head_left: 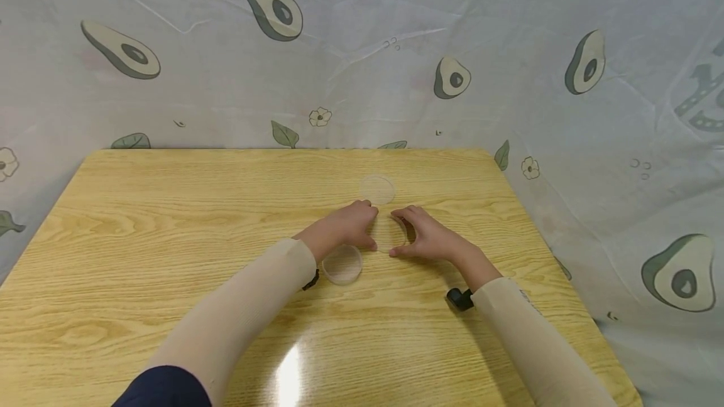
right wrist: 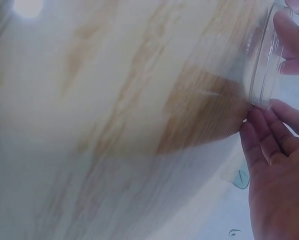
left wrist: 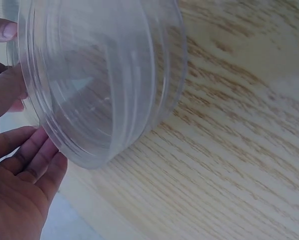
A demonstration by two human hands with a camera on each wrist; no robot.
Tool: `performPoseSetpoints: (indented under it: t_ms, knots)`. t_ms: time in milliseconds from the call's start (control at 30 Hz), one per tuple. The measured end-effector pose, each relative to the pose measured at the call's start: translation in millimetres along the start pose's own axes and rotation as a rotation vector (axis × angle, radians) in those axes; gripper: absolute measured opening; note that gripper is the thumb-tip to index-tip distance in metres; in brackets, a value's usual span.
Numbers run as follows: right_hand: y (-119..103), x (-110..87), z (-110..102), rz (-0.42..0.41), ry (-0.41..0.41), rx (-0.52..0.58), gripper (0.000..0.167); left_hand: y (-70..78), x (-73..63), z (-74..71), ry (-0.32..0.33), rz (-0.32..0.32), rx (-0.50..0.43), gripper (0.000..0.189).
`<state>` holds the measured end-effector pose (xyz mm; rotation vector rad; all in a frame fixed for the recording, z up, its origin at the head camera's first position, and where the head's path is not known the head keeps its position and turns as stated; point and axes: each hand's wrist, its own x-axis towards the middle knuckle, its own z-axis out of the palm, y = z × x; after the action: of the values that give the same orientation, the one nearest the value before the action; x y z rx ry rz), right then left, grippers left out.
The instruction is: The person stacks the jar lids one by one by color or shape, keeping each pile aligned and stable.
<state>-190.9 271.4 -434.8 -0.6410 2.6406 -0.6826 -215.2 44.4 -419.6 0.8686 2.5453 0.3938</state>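
Observation:
Three clear round plastic pieces stand in a row on the wooden table. My left hand [head_left: 353,226] and right hand [head_left: 427,234] grip opposite sides of the middle one, a shallow clear round container [head_left: 390,235], thumbs towards me. In the right wrist view its ridged wall [right wrist: 263,75] lies between the fingers of both hands. A nearer clear container [head_left: 342,264] sits beside my left wrist; it fills much of the left wrist view and partly hides the left fingers. Beyond the hands lies a thin clear disc [head_left: 378,189].
The wooden table [head_left: 170,218] reaches back to a pale curtain [head_left: 362,68] printed with avocados, which also hangs along the right side. Dark wrist devices show under both sleeves, one a black camera [head_left: 459,299] at the right wrist. Light glares off the table's front.

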Motion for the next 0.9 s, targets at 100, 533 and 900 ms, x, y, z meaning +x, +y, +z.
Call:
performPoseSetpoints:
  t_ms: [100, 533, 900]
  knots:
    - [0, -0.2, 0, -0.003, 0.004, 0.003, 0.086, 0.1, 0.1, 0.1, -0.005, -0.003, 0.000, 0.067]
    - [1, -11.1, -4, -0.026, 0.028, -0.002, 0.086, 8.3, -0.7, 1.1, 0.017, 0.035, 0.037, 0.071]
    - [3, -38.8, -10, -0.036, 0.025, 0.006, 0.085, 33.6, -10.2, 12.0, 0.031, 0.019, 0.004, 0.072]
